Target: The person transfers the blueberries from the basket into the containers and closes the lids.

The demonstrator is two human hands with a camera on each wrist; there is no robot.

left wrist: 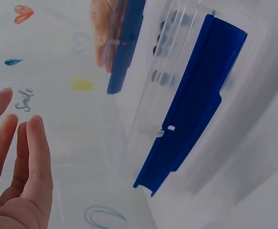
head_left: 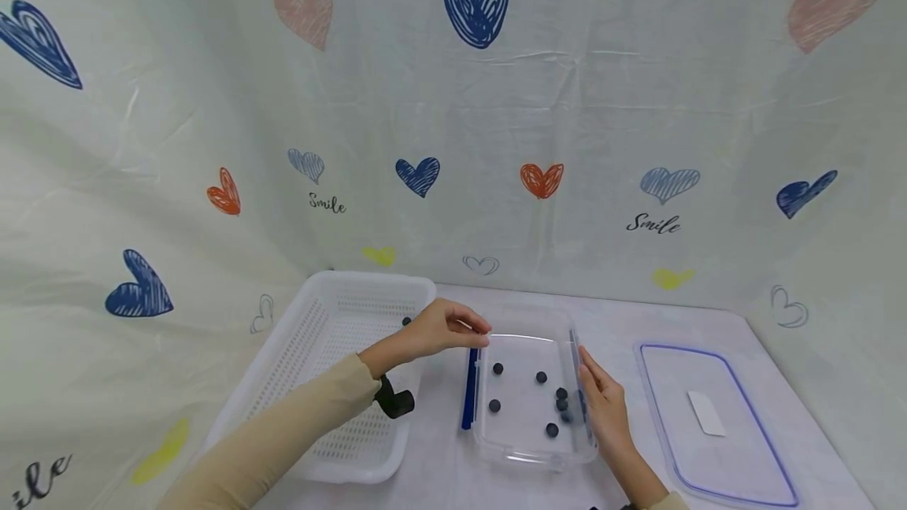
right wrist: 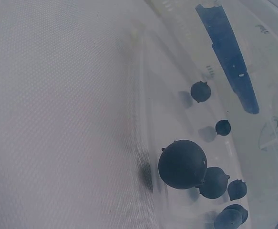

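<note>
A clear plastic box [head_left: 520,455] with blue side clips [left wrist: 196,105] stands in the middle of the table. Several small dark balls with tiny nubs [head_left: 542,377], like blueberries, lie inside it; the right wrist view shows them [right wrist: 182,164] large through the clear plastic. My left hand [head_left: 449,325] hovers at the box's back left corner. Its thumb and fingers [left wrist: 36,152] stand apart, with nothing between them. Along the right wall of the box my right hand [head_left: 608,408] rests, fingers fairly straight against the side. In the right wrist view that hand is hidden.
A white perforated basket [head_left: 397,471] stands left of the box, one dark ball [head_left: 407,321] showing at its right side by my left wrist. A clear lid with a blue seal [head_left: 751,455] lies on the right, bearing a white label [head_left: 706,413]. A heart-patterned curtain [head_left: 496,116] hangs behind the table.
</note>
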